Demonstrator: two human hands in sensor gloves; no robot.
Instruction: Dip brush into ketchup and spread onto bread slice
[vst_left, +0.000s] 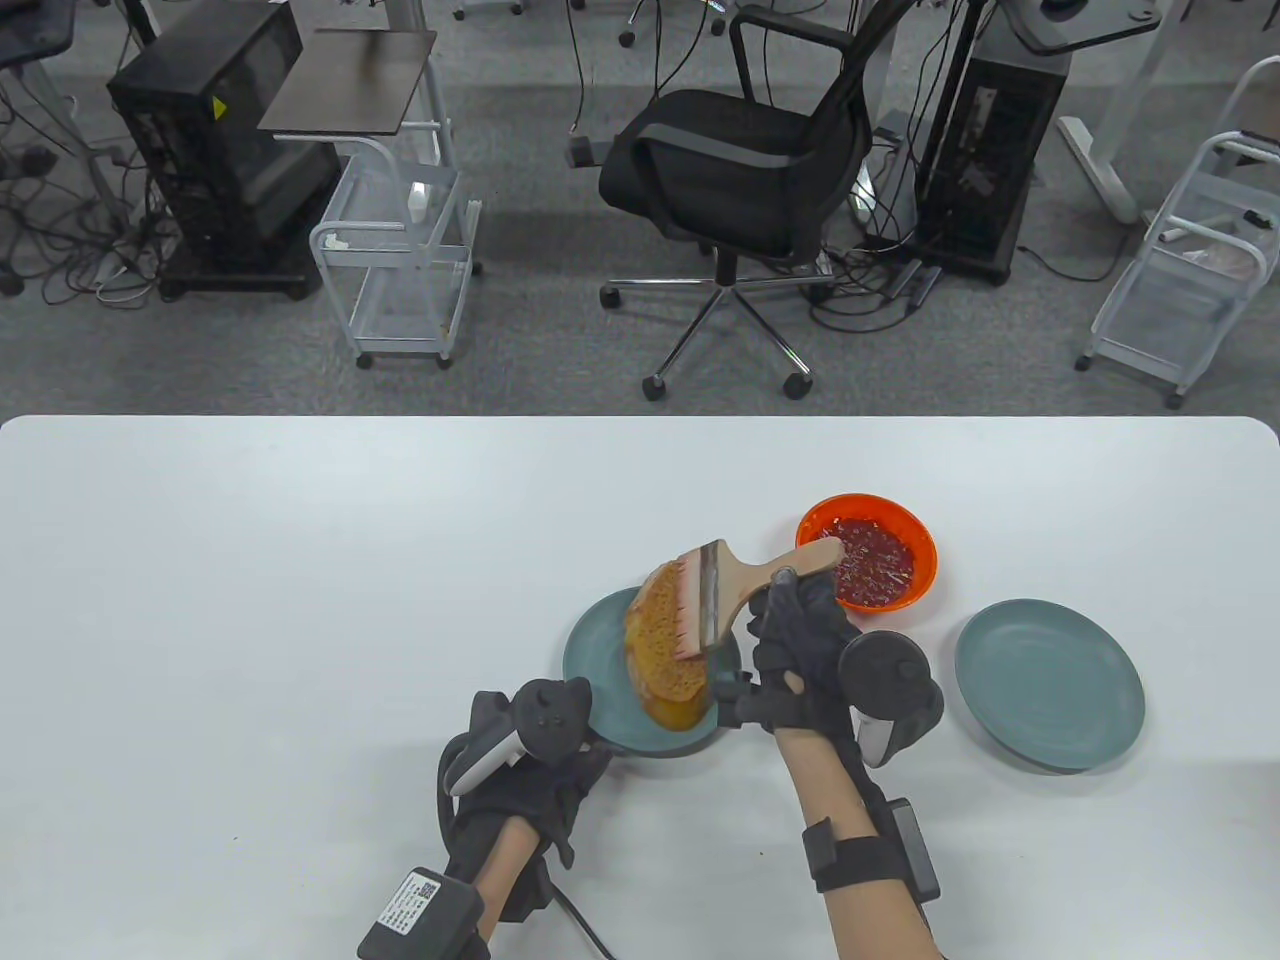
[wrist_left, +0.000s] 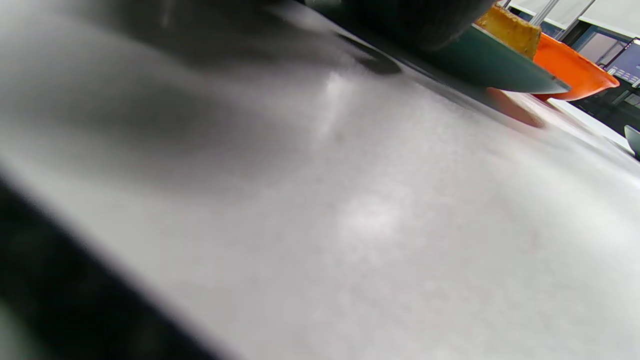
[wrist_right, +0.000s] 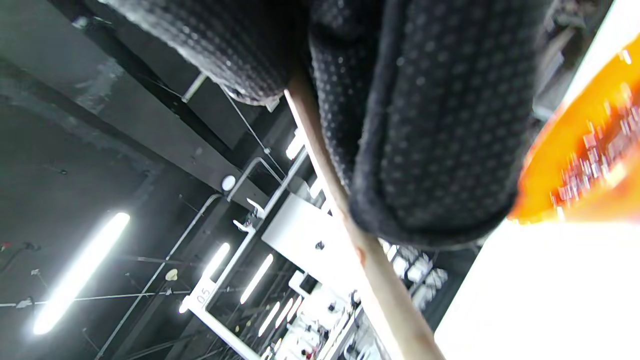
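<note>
A browned bread slice (vst_left: 662, 655) lies on a teal plate (vst_left: 592, 660) near the table's front middle. The brush (vst_left: 715, 595) has a wooden handle and reddened bristles (vst_left: 688, 615), which rest on the bread's top. My right hand (vst_left: 792, 610) grips the brush handle (wrist_right: 375, 260), fingers (wrist_right: 440, 125) wrapped round it. An orange bowl (vst_left: 815, 522) of red ketchup (vst_left: 878, 565) stands just behind that hand. My left hand (vst_left: 560, 745) holds the plate's near-left rim; its dark fingers (wrist_left: 400, 20) overlap the plate (wrist_left: 490, 65) beside the bread (wrist_left: 510, 30).
A second teal plate (vst_left: 1050, 685) sits bare to the right of the bowl. The white table (vst_left: 300, 600) stretches wide to the left. Beyond its far edge stand an office chair (vst_left: 740, 170), wire carts and computer towers.
</note>
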